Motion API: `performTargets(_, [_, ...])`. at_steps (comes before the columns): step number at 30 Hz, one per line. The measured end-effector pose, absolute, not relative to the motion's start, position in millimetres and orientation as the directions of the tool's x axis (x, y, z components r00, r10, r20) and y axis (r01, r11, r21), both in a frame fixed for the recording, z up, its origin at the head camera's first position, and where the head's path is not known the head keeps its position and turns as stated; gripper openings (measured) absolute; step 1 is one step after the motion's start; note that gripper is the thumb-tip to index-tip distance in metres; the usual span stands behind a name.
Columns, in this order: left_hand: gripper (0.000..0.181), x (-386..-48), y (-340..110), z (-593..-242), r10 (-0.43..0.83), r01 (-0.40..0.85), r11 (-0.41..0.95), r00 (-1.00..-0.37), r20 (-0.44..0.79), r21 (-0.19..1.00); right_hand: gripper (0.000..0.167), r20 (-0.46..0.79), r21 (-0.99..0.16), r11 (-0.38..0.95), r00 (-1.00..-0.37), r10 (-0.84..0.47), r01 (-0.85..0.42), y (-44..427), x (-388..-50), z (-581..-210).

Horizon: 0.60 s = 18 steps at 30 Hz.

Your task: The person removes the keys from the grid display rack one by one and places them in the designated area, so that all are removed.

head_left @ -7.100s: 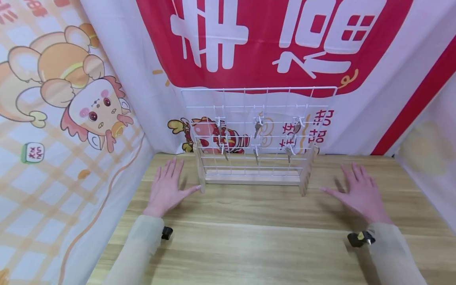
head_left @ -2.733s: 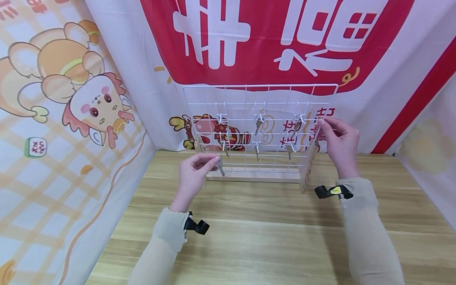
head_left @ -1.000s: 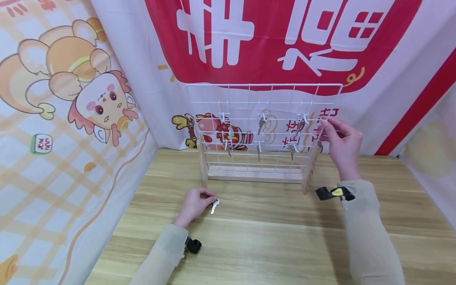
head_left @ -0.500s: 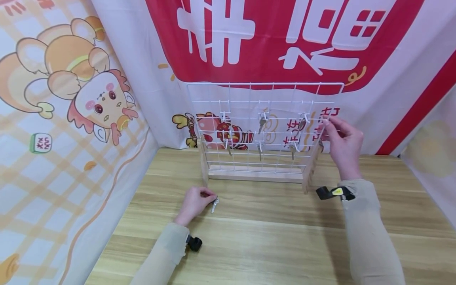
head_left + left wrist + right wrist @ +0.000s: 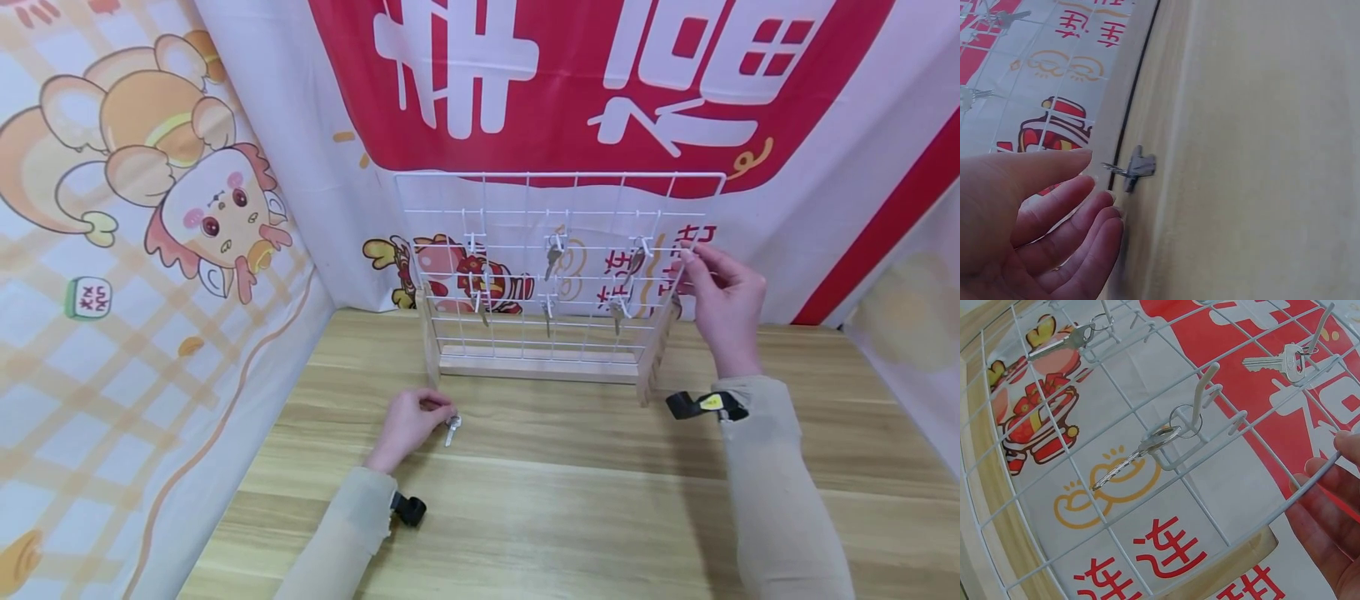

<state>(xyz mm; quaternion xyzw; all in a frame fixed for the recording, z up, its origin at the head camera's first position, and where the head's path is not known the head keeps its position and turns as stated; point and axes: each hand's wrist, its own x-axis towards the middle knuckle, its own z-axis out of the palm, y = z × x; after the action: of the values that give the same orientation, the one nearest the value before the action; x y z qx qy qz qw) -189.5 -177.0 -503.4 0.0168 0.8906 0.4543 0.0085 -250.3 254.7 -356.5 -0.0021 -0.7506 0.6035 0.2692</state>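
A key (image 5: pixel 452 431) with a small ring lies on the wooden table in front of the rack's left foot. Just beside it is my left hand (image 5: pixel 411 423); in the left wrist view, thumb and fingertips are loosely bent and slightly apart from the key (image 5: pixel 1140 167). My right hand (image 5: pixel 726 304) pinches the right edge of a white wire grid rack (image 5: pixel 558 175), which stands upright on a wooden base. From its hooks hang several keys, including one at upper middle (image 5: pixel 553 260) and one at lower left (image 5: pixel 482 310). The upper left hook (image 5: pixel 471 243) bears no key.
The wooden tabletop (image 5: pixel 540 517) stretches in front of the rack. A printed cloth (image 5: pixel 352 208) hangs close behind it, and another patterned cloth (image 5: pixel 172 400) borders the left side. Black straps with camera mounts sit on both wrists.
A key from the upper left hook was carried by the left hand down to the table, and the fingers have parted from it. The right hand moved to the rack's edge and stays there.
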Motion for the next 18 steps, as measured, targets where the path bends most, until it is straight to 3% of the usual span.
performTargets(7, [0.018, -188.6, -177.1, -482.6, -0.014, 0.035, 0.508, -0.999, 0.049, 0.861, 0.036, 0.401, -0.906, 0.283, -0.851, 0.339, -0.315, 255.1, -251.2, -357.0])
performTargets(18, [0.035, -192.7, -147.7, -417.2, -0.037, 0.176, 0.339, -0.979, 0.201, 0.924, 0.035, 0.397, -0.907, 0.288, -0.851, 0.343, -0.307, 253.6, -251.4, -355.5])
